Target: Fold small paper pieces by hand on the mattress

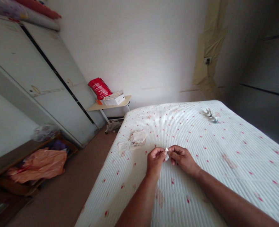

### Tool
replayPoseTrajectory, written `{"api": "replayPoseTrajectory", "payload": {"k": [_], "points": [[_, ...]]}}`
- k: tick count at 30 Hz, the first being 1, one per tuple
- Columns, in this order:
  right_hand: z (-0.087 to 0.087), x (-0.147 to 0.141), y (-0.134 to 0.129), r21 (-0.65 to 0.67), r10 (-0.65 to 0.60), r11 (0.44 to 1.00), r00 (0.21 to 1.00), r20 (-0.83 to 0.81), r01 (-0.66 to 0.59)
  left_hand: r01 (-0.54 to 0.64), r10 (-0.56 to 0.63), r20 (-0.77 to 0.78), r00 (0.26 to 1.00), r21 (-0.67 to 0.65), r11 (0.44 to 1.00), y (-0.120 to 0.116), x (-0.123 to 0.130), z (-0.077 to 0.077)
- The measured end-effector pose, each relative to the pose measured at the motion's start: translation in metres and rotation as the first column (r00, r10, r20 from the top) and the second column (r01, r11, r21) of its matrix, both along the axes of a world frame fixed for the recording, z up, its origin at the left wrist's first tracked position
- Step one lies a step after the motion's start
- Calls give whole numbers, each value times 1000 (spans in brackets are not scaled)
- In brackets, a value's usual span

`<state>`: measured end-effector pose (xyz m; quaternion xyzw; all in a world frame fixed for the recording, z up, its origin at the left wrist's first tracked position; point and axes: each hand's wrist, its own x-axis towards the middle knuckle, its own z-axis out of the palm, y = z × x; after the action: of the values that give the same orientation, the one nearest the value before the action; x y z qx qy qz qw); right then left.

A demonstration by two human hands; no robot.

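Over the middle of the white mattress (pixel 153 192) with red dots, my left hand (pixel 155 160) and my right hand (pixel 183 159) meet at a small folded piece of white paper (pixel 167 154). Both hands pinch it between thumb and fingers, one from each side. Its top end comes to a point, and part of it is hidden by the fingertips. To the left of my hands lies a loose pile of printed paper slips (pixel 137 138). Toward the far right of the mattress stand several small folded paper pieces (pixel 209 115) in a cluster.
Beyond the mattress's far left corner, a small table (pixel 95 106) carries a red bag (pixel 99 89) and a white box (pixel 114 100). A cupboard (pixel 47 72) stands at left. An orange plastic bag (pixel 42 164) lies on a low wooden shelf (pixel 14 159).
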<state>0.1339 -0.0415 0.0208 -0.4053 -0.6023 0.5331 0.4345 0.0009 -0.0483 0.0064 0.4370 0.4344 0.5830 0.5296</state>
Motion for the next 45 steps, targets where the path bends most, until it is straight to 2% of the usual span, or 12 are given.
{"api": "replayPoseTrajectory", "payload": {"k": [6, 13, 17, 21, 25, 28, 33, 35, 37, 41, 45], "points": [[-5, 3, 4, 36, -35, 999, 999, 36, 34, -13, 13, -36, 999, -3, 1000, -1, 0, 4], [-3, 3, 5, 95, -95, 991, 995, 32, 91, -13, 13, -142, 990, 3, 1000, -3, 2, 6], [-4, 3, 6, 194, -124, 975, 988, 88, 105, 7, -2, -194, 981, 28, 1000, -4, 2, 5], [-2, 6, 6, 344, -158, 935, 969, 192, 84, 27, -18, -213, 977, 41, 999, -4, 2, 5], [0, 6, 5, 390, -169, 919, 955, 243, 63, 56, -50, -203, 978, 26, 998, -3, 1, 6], [0, 7, 6, 359, -184, 929, 957, 223, 95, 62, -58, -199, 978, 13, 998, -2, 1, 5], [3, 14, 13, 252, -313, 931, 934, 173, 265, 24, -28, -164, 986, -26, 999, -3, 1, 7], [4, 17, 14, 182, -304, 943, 942, 140, 277, 5, -10, -146, 989, -31, 1000, -3, 1, 8], [6, 17, 12, 110, -237, 968, 968, 86, 227, 2, -5, -142, 990, -26, 1000, -3, 0, 9], [5, 12, 7, 10, -38, 999, 999, 20, 37, 33, -33, -135, 990, -4, 999, -2, -1, 7], [-2, 7, 5, -3, 0, 1000, 999, 50, 0, 48, -46, -130, 990, 15, 999, -2, -3, 4]]}}
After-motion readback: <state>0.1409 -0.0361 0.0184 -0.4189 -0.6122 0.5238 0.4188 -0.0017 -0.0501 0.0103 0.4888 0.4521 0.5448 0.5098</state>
